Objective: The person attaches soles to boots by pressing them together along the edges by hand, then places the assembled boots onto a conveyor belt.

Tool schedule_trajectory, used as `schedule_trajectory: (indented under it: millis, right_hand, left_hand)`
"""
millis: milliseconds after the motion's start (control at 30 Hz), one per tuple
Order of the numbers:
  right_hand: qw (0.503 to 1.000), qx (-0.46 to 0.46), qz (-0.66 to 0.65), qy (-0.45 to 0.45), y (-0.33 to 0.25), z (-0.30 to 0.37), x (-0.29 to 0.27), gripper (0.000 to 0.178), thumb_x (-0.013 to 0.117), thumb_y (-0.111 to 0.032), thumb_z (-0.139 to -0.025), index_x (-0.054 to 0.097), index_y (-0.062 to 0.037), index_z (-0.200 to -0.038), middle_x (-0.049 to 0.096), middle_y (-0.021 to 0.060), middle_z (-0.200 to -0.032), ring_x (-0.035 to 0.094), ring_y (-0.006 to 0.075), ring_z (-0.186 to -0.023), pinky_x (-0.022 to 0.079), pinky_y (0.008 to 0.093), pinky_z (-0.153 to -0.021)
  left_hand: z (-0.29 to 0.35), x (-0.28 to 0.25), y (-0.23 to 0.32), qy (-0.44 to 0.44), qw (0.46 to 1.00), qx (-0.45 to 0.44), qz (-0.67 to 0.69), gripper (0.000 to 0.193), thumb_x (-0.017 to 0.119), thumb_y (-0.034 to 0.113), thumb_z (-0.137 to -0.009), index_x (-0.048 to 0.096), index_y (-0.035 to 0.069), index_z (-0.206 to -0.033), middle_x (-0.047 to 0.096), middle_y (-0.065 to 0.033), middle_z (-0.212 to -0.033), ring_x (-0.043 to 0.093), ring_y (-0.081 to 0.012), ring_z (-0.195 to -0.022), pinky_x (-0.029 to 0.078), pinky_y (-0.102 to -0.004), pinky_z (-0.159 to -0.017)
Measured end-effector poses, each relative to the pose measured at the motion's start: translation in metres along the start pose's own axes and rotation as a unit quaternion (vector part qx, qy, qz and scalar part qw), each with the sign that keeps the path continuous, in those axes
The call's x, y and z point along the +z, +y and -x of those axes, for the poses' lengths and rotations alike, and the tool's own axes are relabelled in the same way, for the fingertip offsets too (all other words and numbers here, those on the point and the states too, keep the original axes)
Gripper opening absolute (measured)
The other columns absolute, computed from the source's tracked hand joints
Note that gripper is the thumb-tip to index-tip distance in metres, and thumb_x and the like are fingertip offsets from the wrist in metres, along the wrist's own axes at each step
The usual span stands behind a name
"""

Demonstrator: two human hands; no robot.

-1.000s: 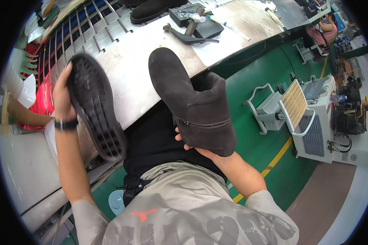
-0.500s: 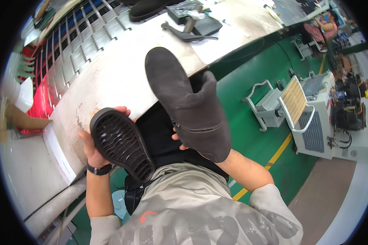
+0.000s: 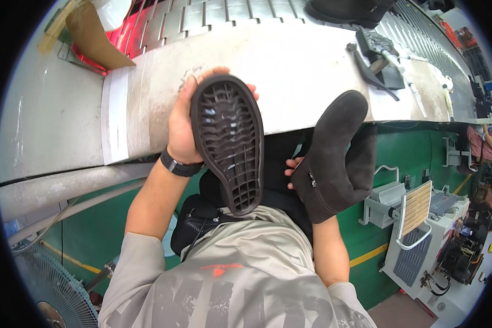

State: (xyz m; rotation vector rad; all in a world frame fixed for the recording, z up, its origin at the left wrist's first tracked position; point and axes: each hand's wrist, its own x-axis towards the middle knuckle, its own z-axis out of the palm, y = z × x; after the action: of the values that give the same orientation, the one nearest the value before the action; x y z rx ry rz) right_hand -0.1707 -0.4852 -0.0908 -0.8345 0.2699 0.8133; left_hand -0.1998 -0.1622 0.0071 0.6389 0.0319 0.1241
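Observation:
My left hand (image 3: 182, 130) grips a dark brown shoe sole (image 3: 228, 133) along its edge, thumb on one side and fingertips showing past the toe end. The sole's ribbed, gridded face is turned up, with shiny patches in its hollows and the heel end toward my body. On my right, a dark grey suede ankle boot (image 3: 328, 158) with a small side zip is tilted toe away from me. My right hand (image 3: 293, 174) holds it from below; only some fingertips show beside the zip, the rest hidden by the boot. Boot and sole are apart.
Ahead runs a pale worktable (image 3: 290, 71) with a slatted metal conveyor (image 3: 218, 13) behind it. A hammer (image 3: 373, 71) lies by dark blocks (image 3: 393, 79), near dark footwear (image 3: 347, 12). A fan (image 3: 52, 292) stands lower left, a wheeled machine (image 3: 415, 240) right. Another person (image 3: 482, 145) sits far right.
The view has swung left over the table. The sole has turned more upright. The boot has rotated, its toe now pointing up and right instead of up and left. Both hands keep their hold.

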Motion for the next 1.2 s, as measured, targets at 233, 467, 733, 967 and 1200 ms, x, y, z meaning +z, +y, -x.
schedule_trajectory:
  millis: [233,467,733,967,1200]
  right_hand:
    - [1.0,-0.008,-0.004,-0.014,0.001,-0.004,-0.007,0.046,0.07,-0.028,-0.105,0.062,0.0085,-0.131,0.066,0.03,-0.135,0.072,0.0391,-0.111,0.066,0.048,-0.079]
    - [0.999,0.005,-0.028,-0.024,0.001,-0.005,-0.005,0.047,0.068,-0.03,-0.106,0.061,0.0076,-0.133,0.065,0.0296,-0.138,0.072,0.0404,-0.113,0.066,0.0493,-0.082]
    - [0.999,0.007,0.03,-0.025,0.005,-0.002,-0.007,0.045,0.064,-0.034,-0.107,0.064,0.0081,-0.125,0.071,0.0258,-0.123,0.072,0.0383,-0.108,0.064,0.0487,-0.084]
    - [0.992,0.094,-0.003,-0.079,0.007,0.034,0.023,0.049,0.061,-0.039,-0.105,0.064,0.0103,-0.11,0.07,0.0288,-0.102,0.069,0.0414,-0.084,0.059,0.0506,-0.075]
    - [0.967,0.239,0.049,-0.075,0.039,0.035,0.033,0.03,0.06,-0.019,-0.104,0.063,0.011,-0.108,0.069,0.0263,-0.092,0.07,0.0363,-0.079,0.062,0.0461,-0.074]
  left_hand:
    - [-0.001,-0.013,0.023,-0.117,0.986,0.012,0.118,0.077,0.023,0.063,-0.112,0.051,0.006,-0.157,0.052,-0.0249,-0.158,0.04,-0.039,-0.155,0.031,-0.0698,-0.127]
    - [0.004,-0.007,0.02,-0.076,0.997,-0.025,-0.002,0.08,0.022,0.062,-0.113,0.045,0.001,-0.159,0.056,-0.0284,-0.152,0.06,-0.0413,-0.138,0.051,-0.0604,-0.115]
    - [0.02,0.024,0.003,-0.06,0.981,-0.031,-0.181,0.122,0.034,0.092,-0.095,0.023,-0.007,-0.166,0.052,-0.0335,-0.155,0.053,-0.0375,-0.147,0.052,-0.0482,-0.116]
    - [0.026,0.039,0.004,-0.025,0.973,-0.032,-0.228,0.162,0.091,0.081,-0.049,0.025,-0.009,-0.165,0.052,-0.0254,-0.158,0.054,-0.0334,-0.147,0.046,-0.0474,-0.122]
    - [0.007,0.053,0.003,-0.076,0.977,-0.015,-0.198,0.162,0.098,0.07,-0.04,0.032,-0.009,-0.164,0.054,-0.0221,-0.155,0.055,-0.0325,-0.145,0.047,-0.0486,-0.122]
